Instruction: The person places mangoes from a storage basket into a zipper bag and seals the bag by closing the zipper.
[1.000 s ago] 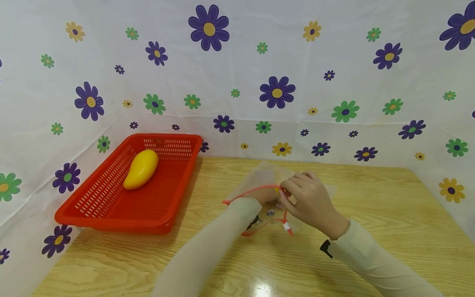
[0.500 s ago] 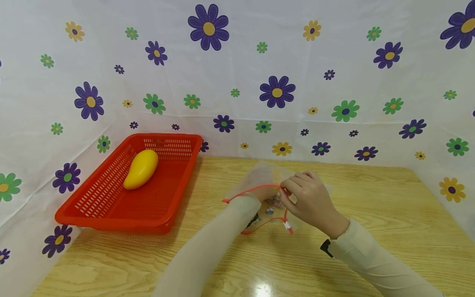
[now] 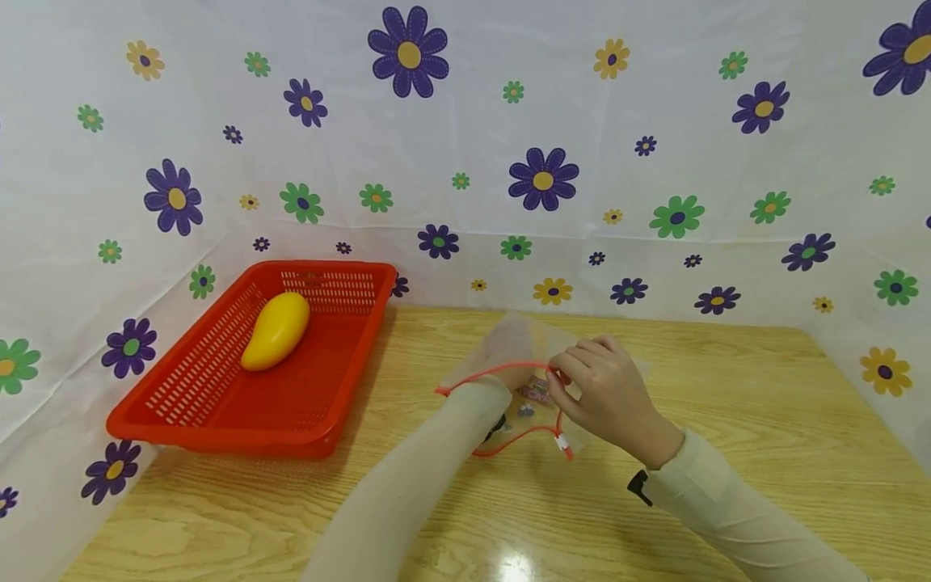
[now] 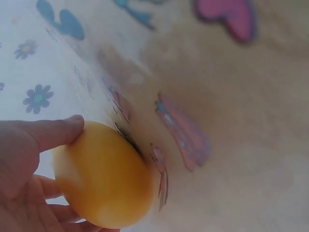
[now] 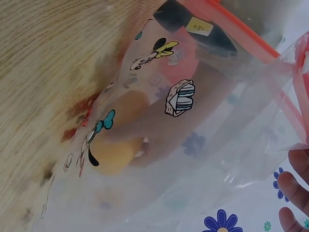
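A clear zip bag (image 3: pixel 509 343) with red edging, a white slider (image 3: pixel 562 442) and cartoon prints lies on the table. My left hand (image 3: pixel 516 376) reaches through its mouth, up past the wrist. Inside, it holds a smooth, rounded yellow-orange fruit (image 4: pixel 104 176), thumb on top and fingers beneath, as the left wrist view shows. Through the film in the right wrist view, the same fruit (image 5: pixel 116 152) shows partly behind the hand. My right hand (image 3: pixel 607 392) pinches the red edge of the bag's mouth between thumb and fingertips.
At the left stands a red plastic basket (image 3: pixel 218 439) with a yellow mango (image 3: pixel 278 331) in it. The wooden table (image 3: pixel 764 420) runs back to a white sheet (image 3: pixel 480 121) printed with flowers, which also rises at both sides.
The left hand has shifted slightly inside the bag, and the yellow patch by the right fingertips no longer shows. The right hand keeps its grip on the edge.
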`<state>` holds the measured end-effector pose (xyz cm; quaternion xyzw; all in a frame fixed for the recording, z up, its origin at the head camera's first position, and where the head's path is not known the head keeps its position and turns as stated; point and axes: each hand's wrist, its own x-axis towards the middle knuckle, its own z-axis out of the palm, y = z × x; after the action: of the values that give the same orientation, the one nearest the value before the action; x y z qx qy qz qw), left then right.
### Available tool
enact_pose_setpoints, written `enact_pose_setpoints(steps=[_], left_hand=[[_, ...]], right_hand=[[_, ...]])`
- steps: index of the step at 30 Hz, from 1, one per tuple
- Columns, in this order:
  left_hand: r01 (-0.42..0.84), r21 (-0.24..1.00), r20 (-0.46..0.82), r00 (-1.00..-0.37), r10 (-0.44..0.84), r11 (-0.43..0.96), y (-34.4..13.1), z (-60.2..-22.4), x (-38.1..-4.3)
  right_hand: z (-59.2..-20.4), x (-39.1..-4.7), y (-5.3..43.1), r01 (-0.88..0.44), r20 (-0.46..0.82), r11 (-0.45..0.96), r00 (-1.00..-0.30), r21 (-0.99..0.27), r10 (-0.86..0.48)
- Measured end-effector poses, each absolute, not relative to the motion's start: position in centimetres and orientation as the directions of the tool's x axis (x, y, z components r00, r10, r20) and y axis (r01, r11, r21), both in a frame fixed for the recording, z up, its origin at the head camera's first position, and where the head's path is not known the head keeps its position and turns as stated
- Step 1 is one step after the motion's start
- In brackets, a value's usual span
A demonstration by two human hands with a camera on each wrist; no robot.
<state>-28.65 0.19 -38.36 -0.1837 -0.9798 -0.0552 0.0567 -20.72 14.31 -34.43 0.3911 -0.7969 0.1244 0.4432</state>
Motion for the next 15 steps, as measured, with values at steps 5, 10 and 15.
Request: enact_pose_setpoints(steps=[5,10,15], left_hand=[[0.393,-0.216,0.134,-0.895,0.426,0.894,-0.06,-37.82,-27.81],[0.382,-0.134,0.116,-0.910,0.397,0.914,0.06,-38.20,-28.38],[0.373,-0.089,0.110,-0.918,0.381,0.924,0.39,-38.54,-28.71]], right_hand=[[-34.51,-20.73,14.23,-0.737,0.806,0.659,-0.295,0.150,-0.514],[-34.54,-20.66,14.13,-0.738,0.806,0.658,-0.295,0.149,-0.513],[-34.59,-20.64,14.11,-0.739,0.804,0.657,-0.298,0.146,-0.514]])
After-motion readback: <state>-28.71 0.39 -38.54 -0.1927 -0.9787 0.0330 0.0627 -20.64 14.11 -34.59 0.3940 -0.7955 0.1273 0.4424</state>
